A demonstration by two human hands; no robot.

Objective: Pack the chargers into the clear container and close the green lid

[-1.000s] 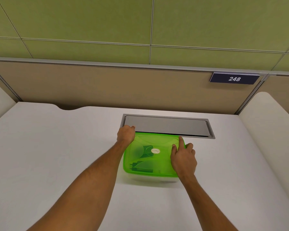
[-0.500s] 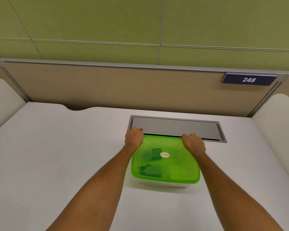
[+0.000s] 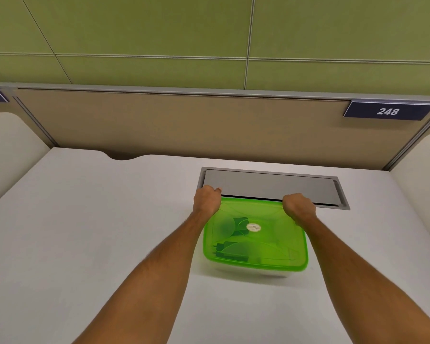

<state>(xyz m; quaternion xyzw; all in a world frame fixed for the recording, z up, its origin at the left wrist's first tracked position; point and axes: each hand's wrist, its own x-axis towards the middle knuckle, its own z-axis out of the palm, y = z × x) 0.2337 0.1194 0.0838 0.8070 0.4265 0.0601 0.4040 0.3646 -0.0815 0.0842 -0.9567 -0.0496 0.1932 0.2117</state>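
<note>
Since a second ago the right hand (image 3: 299, 207) has left the middle of the green lid (image 3: 255, 234) and gone to its far right corner, so both hands now sit on the far corners.

The white desk (image 3: 85, 232) carries the clear container (image 3: 251, 273) a little right of centre, its far edge just short of the grey cable hatch (image 3: 271, 186) near the desk's back edge. The lid covers the container fully, and dark chargers (image 3: 231, 252) show through it on the left side.

The left hand (image 3: 207, 202) is curled into a fist on the far left corner, the right likewise opposite. Both look to be pressing down, probably to snap the rim shut. Whether the fingers hook under the rim cannot be seen. The near corners appear seated, so the task looks nearly done.
</note>
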